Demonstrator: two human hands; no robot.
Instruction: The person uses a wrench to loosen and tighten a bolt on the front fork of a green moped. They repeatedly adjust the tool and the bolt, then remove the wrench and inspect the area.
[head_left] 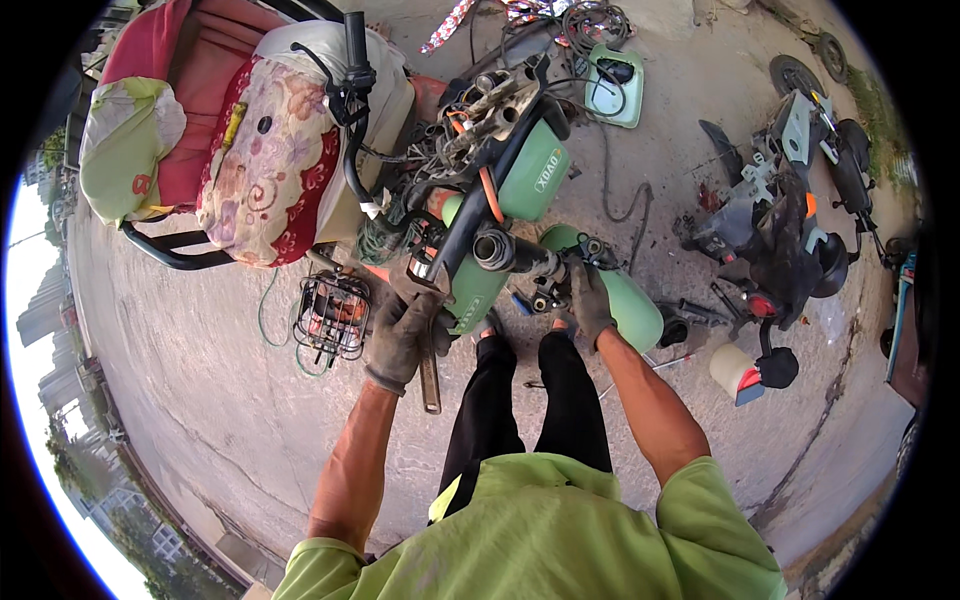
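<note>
Fingers (420, 316) of the gloved left hand (396, 347) are curled closed round an adjustable wrench (431, 384), its head up beside the black frame bar (452, 243). The gloved right hand (591, 303) is partly bent at the end of a dark metal tube (530, 260), ahead of the person's legs; how firmly it grips, I cannot tell. The step appears to be bringing wrench to tube; next calls for steadying the tube and squaring the jaws.
</note>
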